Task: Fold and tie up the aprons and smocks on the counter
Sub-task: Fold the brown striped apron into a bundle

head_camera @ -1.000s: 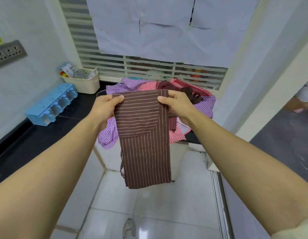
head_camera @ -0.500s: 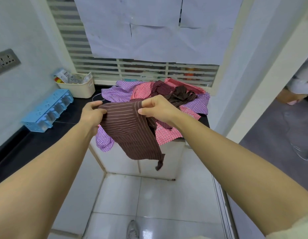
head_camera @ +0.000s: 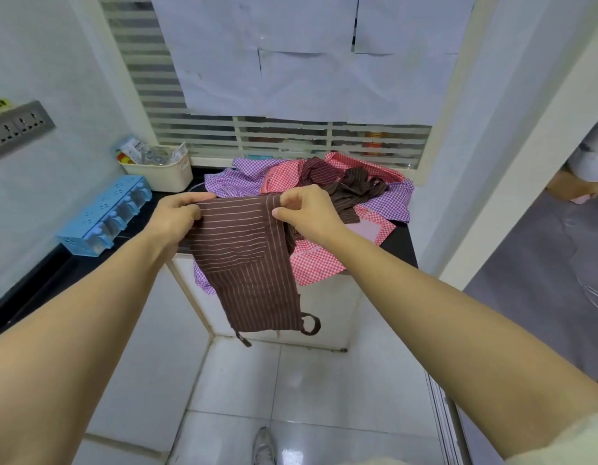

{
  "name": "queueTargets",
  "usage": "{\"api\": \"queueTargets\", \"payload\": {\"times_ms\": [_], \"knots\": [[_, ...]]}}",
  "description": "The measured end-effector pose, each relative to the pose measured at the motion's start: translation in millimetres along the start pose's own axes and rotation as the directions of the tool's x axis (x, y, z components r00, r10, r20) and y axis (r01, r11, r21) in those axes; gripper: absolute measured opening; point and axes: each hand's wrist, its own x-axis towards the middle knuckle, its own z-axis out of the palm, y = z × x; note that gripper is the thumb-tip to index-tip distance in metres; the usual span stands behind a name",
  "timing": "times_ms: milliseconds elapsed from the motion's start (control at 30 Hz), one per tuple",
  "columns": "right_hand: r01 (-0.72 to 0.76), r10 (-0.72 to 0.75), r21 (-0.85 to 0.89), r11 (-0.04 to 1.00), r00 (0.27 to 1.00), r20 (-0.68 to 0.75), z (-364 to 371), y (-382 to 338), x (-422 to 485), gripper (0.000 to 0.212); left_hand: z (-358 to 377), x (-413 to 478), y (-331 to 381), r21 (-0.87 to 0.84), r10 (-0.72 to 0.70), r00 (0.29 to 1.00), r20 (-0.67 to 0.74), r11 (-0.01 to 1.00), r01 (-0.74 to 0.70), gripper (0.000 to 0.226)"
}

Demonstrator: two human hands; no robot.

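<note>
Now both hands, left hand and right hand, pinch the top edge of a folded brown striped apron, hanging before the black counter.

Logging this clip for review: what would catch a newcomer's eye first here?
A brown striped apron hangs mid-frame over the floor, its top edge pinched by the left hand and right hand. Behind it, a heap of purple and red checked garments spills off the black counter.
</note>
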Motion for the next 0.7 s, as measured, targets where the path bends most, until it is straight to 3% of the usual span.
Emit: {"api": "queueTargets", "payload": {"times_ms": [200,333,567,667,700], "knots": [[-0.092,0.106,0.109,0.990,0.985,-0.133,-6.8,13.5,2.2,0.005,5.6,-9.0,10.4,0.154,0.003,0.973,0.229,0.987,-0.039,0.052],[-0.182,0.213,0.225,0.957,0.970,-0.118,-14.4,28.7,-2.1,0.014,16.2,-8.3,13.3,0.317,-0.028,0.932,0.362,0.944,-0.094,0.045],[-0.179,0.209,0.213,0.961,0.970,-0.128,-26.9,50.2,-3.1,0.007,38.9,10.9,3.1,0.567,-0.048,0.892,0.450,0.787,-0.244,0.014],[-0.161,0.201,0.317,0.935,0.975,-0.097,-33.5,52.3,-6.8,0.008,44.8,24.3,-3.4,0.619,0.072,0.917,0.392,0.716,-0.321,0.013],[-0.140,0.190,0.367,0.920,0.976,-0.104,-36.0,52.7,-6.6,0.008,47.5,25.7,-2.4,0.582,0.116,0.916,0.383,0.740,-0.337,0.012]]}}
